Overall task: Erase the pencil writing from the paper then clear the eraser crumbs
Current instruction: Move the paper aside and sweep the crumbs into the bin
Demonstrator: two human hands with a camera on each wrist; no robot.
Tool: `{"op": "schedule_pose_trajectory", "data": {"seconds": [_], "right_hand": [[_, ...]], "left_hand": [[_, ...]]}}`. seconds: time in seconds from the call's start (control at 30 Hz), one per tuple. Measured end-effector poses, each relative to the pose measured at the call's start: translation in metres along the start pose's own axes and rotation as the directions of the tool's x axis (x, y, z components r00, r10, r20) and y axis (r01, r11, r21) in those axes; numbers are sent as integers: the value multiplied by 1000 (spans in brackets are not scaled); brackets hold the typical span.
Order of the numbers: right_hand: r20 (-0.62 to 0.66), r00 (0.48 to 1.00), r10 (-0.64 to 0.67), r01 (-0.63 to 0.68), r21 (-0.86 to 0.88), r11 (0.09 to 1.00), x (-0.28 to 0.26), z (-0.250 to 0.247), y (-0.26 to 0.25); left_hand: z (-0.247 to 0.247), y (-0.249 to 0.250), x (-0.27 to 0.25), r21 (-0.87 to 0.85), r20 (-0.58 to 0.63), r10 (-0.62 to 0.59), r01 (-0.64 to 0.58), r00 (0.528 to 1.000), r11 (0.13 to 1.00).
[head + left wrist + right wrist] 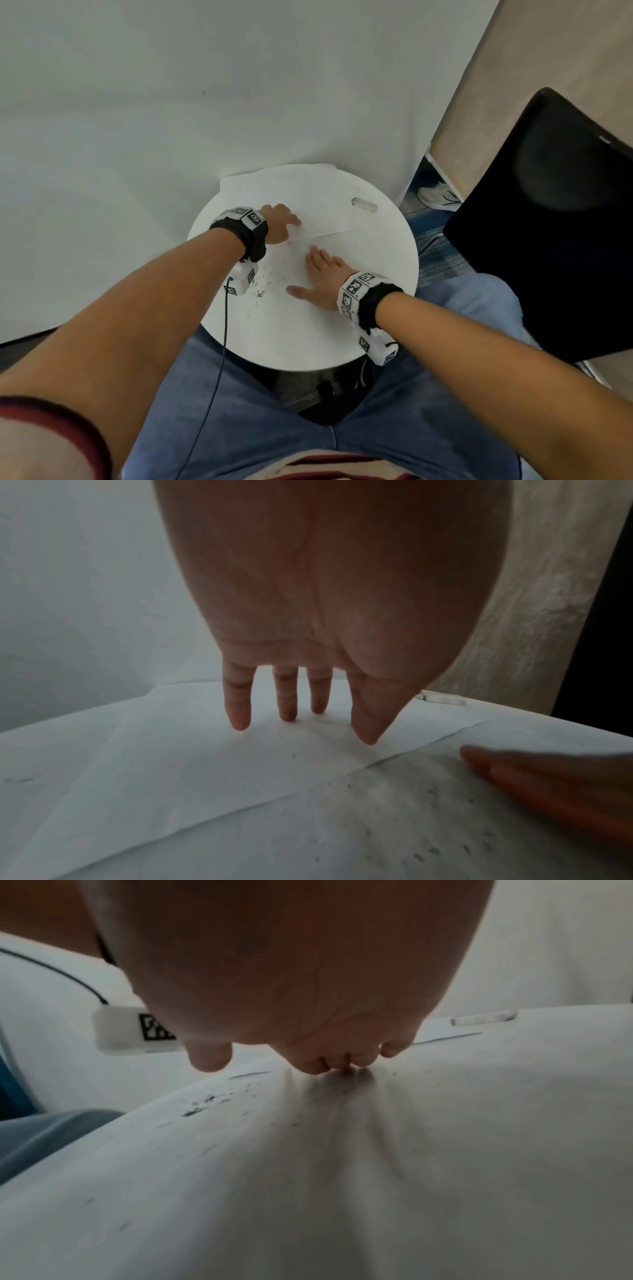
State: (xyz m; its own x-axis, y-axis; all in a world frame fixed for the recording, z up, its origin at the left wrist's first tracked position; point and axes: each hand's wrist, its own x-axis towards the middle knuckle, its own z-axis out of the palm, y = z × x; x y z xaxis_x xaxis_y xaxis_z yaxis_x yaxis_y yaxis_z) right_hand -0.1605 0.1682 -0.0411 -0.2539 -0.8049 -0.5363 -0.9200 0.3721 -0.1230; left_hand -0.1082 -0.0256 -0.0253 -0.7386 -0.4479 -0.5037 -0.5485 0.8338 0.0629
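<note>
A white sheet of paper (308, 195) lies across the far half of the round white table (387, 274). My left hand (287, 222) presses on the sheet's near edge with straight fingers (240, 721); no writing is legible on the paper (164, 750). My right hand (308, 274) lies flat on the bare tabletop just in front of the sheet, thumb spread, fingertips (325, 1066) touching the surface. Dark eraser crumbs (260, 292) are scattered left of this hand, under my left wrist; the crumbs (202, 1104) show clearly in the right wrist view. A white eraser (364, 204) rests at the far right, untouched.
The table stands against a white wall (171, 102). A black chair (555, 222) is close on the right. My knees in blue jeans (342, 428) sit under the table's near edge. A black cable (224, 329) hangs from my left wrist over the table.
</note>
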Motion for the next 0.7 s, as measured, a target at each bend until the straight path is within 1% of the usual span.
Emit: {"op": "schedule_pose_trajectory", "data": {"seconds": [0.03,0.07,0.1,0.17,0.2,0.23,0.27,0.33,0.4,0.43,0.5,0.57,0.63,0.67,0.7], "right_hand": [[-30,999,18,-17,8,1000,1,-4,6],[-63,995,76,-74,29,997,2,-7,15],[-84,982,169,-164,63,984,3,-8,25],[-68,934,351,-338,150,929,3,-3,38],[-51,920,388,-373,182,910,2,2,35],[-49,924,379,-364,189,912,2,9,27],[-55,941,333,-319,174,931,0,15,15],[-41,981,189,-183,130,974,-5,25,-12],[-19,996,87,-85,111,990,-10,25,-23],[-24,997,75,-71,125,990,-12,21,-20],[-69,991,115,-102,167,981,-15,13,-3],[-108,970,220,-196,195,961,-17,8,20],[-90,945,314,-291,203,935,-17,12,36],[-78,939,336,-315,202,927,-16,16,37],[-78,935,345,-325,196,925,-15,20,34]], "left_hand": [[0,-1,0,-5,-5,-1,1,1000,1000],[1,-2,0,-10,-8,-2,2,1000,1000],[1,-3,0,-16,-13,-6,6,1000,1000],[2,-2,1,-30,-24,-8,7,1000,1000],[2,-1,2,-28,-32,-6,5,999,1000],[3,0,2,-30,-41,-2,1,999,1000],[3,1,3,-29,-46,-6,4,999,1000],[4,2,3,-33,-43,-15,14,999,999],[2,5,-1,-27,-35,-20,19,999,999],[0,7,-6,-12,-23,-12,12,1000,1000],[-6,8,-19,17,-21,22,-21,1000,1000],[-19,9,-40,20,-79,61,-60,995,998],[-36,15,-77,-27,-187,127,-134,974,991],[-43,18,-101,-58,-226,162,-179,961,982],[-46,21,-130,-78,-238,212,-236,948,969]]}}
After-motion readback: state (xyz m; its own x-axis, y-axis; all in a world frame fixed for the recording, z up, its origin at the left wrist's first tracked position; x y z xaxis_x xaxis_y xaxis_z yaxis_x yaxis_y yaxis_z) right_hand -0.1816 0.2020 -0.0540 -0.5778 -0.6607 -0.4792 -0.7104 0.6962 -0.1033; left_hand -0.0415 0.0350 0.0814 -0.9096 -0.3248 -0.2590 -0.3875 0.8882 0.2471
